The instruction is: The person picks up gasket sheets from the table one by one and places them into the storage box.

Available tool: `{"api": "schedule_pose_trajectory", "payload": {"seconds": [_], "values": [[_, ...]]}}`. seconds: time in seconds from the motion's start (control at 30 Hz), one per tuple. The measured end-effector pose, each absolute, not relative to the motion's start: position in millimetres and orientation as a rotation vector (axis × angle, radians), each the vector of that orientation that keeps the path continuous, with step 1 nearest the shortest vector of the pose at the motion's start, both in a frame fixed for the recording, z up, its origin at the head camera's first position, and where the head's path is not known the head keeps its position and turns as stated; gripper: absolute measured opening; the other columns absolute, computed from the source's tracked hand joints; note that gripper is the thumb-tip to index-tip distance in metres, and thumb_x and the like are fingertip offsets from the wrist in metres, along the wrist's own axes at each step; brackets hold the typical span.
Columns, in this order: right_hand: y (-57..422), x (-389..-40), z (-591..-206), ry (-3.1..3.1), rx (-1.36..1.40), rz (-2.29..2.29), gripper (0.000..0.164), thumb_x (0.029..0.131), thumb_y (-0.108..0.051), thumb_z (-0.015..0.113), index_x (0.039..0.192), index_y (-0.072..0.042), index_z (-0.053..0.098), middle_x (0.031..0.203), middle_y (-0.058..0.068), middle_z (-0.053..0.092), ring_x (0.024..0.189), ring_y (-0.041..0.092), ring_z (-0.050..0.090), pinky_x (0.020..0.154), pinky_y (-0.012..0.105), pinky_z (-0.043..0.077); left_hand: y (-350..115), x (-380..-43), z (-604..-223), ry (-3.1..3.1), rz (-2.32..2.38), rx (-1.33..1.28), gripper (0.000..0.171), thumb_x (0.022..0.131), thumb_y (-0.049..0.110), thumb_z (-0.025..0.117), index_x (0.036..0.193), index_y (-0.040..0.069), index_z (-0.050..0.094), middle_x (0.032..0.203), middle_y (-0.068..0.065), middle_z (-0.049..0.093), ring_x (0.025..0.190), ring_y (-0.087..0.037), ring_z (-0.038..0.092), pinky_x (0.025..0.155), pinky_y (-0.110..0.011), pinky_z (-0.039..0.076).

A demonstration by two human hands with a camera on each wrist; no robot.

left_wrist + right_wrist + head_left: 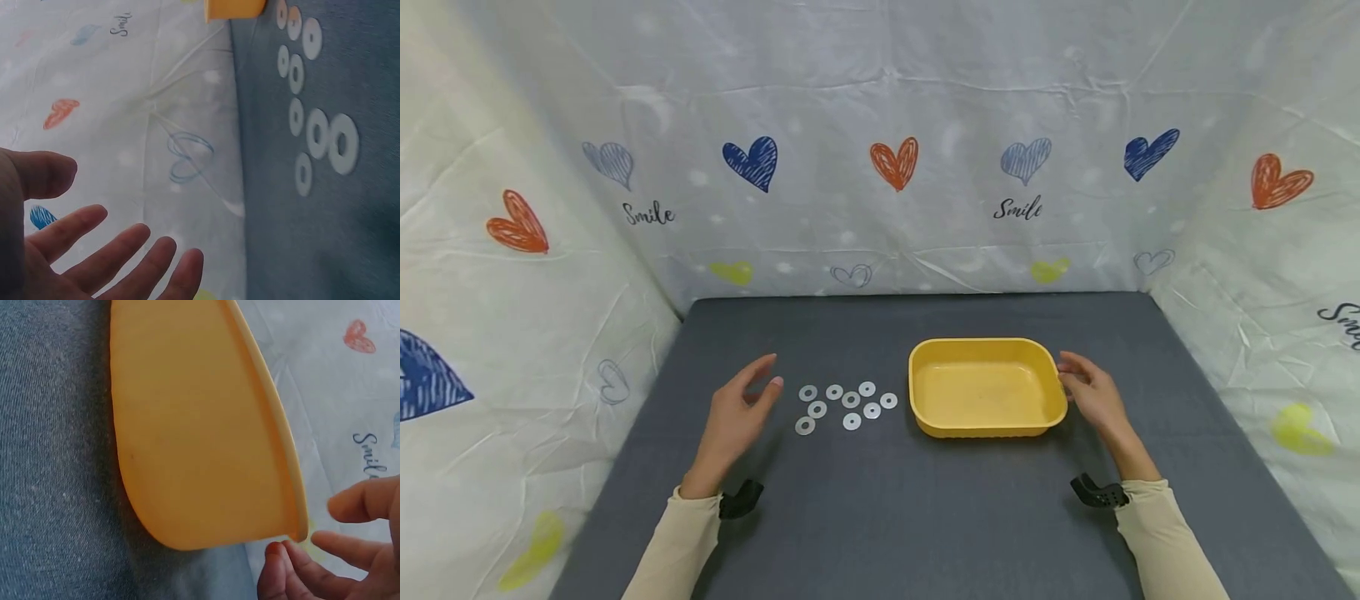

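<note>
At the left of the head view, a white fabric curtain printed with hearts [535, 317] borders the slanting left edge of the dark grey tabletop [895, 517]. The left hand [736, 417] hovers left of centre, released, its fingers loosely spread. Just right of its fingertips, nine flat silver ring-shaped washers [851, 400] lie in a loose cluster, most set slightly apart. A narrow gap separates the rightmost washer from the yellow rectangular plastic tray [987, 387], right of centre, its corners rounded. The right hand [1097, 400] is unclenched, fingertips at the tray's right rim; contact is unclear. Grey surface stretches between the forearms at lower middle and behind the tray to the far edge.
</note>
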State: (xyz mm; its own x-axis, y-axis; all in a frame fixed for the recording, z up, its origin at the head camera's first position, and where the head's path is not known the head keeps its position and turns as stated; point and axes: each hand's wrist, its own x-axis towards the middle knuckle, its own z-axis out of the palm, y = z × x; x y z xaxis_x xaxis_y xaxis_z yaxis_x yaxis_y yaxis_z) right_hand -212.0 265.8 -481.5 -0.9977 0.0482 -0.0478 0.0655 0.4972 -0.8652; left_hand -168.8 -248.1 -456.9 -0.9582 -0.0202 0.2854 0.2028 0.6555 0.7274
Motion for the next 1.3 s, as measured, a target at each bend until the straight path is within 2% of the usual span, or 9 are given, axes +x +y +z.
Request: {"api": "schedule_pose_trajectory", "payload": {"seconds": [0.07, 0.2, 0.27, 0.47, 0.53, 0.63, 0.77, 1.0, 1.3], "values": [[266.9, -212.2, -483.2, 2.679, 0.12, -1.551, 0.051, 0.104, -0.023, 0.047, 0.152, -0.007, 0.036, 0.141, 0.022, 0.049, 0.121, 0.035, 0.054, 0.09, 0.047, 0.054, -253.7, -164.2, -459.5, -2.607, -1.205, -0.12, 0.048, 0.101, 0.039, 0.053, 0.145, 0.018, 0.049, 0.141, -0.015, 0.056, 0.124, -0.035, 0.058, 0.091, -0.049, 0.054], [269.1, -213.6, -486.7, 2.625, 0.122, -1.536, 0.05, 0.103, -0.021, 0.05, 0.15, -0.007, 0.04, 0.14, 0.022, 0.049, 0.118, 0.033, 0.057, 0.084, 0.036, 0.057, -262.3, -155.5, -462.5, -2.61, -1.212, -0.106, 0.044, 0.102, 0.035, 0.053, 0.142, 0.017, 0.052, 0.14, -0.012, 0.058, 0.124, -0.03, 0.058, 0.088, -0.023, 0.054], [270.1, -214.3, -488.0, 2.596, 0.119, -1.542, 0.05, 0.103, -0.02, 0.051, 0.149, -0.007, 0.041, 0.139, 0.022, 0.05, 0.115, 0.03, 0.059, 0.081, 0.031, 0.057, -265.2, -152.0, -463.9, -2.615, -1.205, -0.112, 0.043, 0.102, 0.033, 0.053, 0.141, 0.015, 0.053, 0.14, -0.012, 0.058, 0.125, -0.03, 0.057, 0.088, -0.021, 0.054], [271.7, -215.9, -488.9, 2.528, 0.11, -1.615, 0.049, 0.102, -0.019, 0.054, 0.148, -0.007, 0.043, 0.137, 0.021, 0.05, 0.099, 0.016, 0.061, 0.077, 0.027, 0.055, -269.2, -144.8, -469.1, -2.639, -1.22, -0.099, 0.043, 0.103, 0.033, 0.052, 0.142, 0.016, 0.052, 0.14, -0.012, 0.058, 0.123, -0.035, 0.057, 0.092, -0.047, 0.053], [272.5, -216.5, -489.3, 2.512, 0.113, -1.634, 0.049, 0.101, -0.019, 0.055, 0.148, -0.007, 0.043, 0.137, 0.021, 0.05, 0.097, 0.013, 0.06, 0.076, 0.025, 0.055, -269.8, -144.3, -470.6, -2.643, -1.208, -0.092, 0.043, 0.102, 0.032, 0.053, 0.142, 0.016, 0.052, 0.138, -0.012, 0.06, 0.12, -0.033, 0.059, 0.091, -0.045, 0.054], [273.6, -216.8, -489.7, 2.488, 0.125, -1.659, 0.05, 0.101, -0.019, 0.056, 0.148, -0.007, 0.043, 0.136, 0.02, 0.051, 0.097, 0.011, 0.06, 0.075, 0.024, 0.055, -270.7, -145.7, -473.7, -2.64, -1.153, -0.091, 0.041, 0.101, 0.029, 0.057, 0.138, 0.013, 0.056, 0.128, -0.012, 0.065, 0.111, -0.028, 0.062, 0.084, -0.031, 0.055], [275.3, -216.8, -490.0, 2.475, 0.122, -1.67, 0.049, 0.101, -0.018, 0.056, 0.148, -0.007, 0.044, 0.136, 0.02, 0.051, 0.097, 0.011, 0.06, 0.075, 0.023, 0.054, -271.7, -149.5, -479.3, -2.637, -1.065, -0.087, 0.036, 0.096, 0.02, 0.065, 0.13, 0.007, 0.063, 0.109, -0.012, 0.069, 0.096, -0.024, 0.063, 0.074, -0.019, 0.048], [277.6, -216.8, -490.0, 2.451, 0.139, -1.692, 0.048, 0.101, -0.018, 0.055, 0.147, -0.008, 0.044, 0.136, 0.018, 0.05, 0.098, 0.007, 0.059, 0.076, 0.018, 0.054, -266.1, -156.7, -488.2, -2.707, -1.098, -0.057, 0.034, 0.09, 0.016, 0.072, 0.122, 0.005, 0.068, 0.1, -0.01, 0.072, 0.089, -0.017, 0.065, 0.075, -0.022, 0.051], [278.2, -218.4, -491.7, 2.4, 0.173, -1.745, 0.048, 0.1, -0.016, 0.057, 0.146, -0.008, 0.045, 0.127, 0.01, 0.053, 0.096, 0.006, 0.059, 0.077, 0.019, 0.055, -248.3, -164.6, -497.0, -2.782, -1.205, 0.009, 0.035, 0.089, 0.018, 0.073, 0.122, 0.007, 0.069, 0.109, -0.015, 0.068, 0.1, -0.03, 0.062, 0.083, -0.04, 0.05]]}}
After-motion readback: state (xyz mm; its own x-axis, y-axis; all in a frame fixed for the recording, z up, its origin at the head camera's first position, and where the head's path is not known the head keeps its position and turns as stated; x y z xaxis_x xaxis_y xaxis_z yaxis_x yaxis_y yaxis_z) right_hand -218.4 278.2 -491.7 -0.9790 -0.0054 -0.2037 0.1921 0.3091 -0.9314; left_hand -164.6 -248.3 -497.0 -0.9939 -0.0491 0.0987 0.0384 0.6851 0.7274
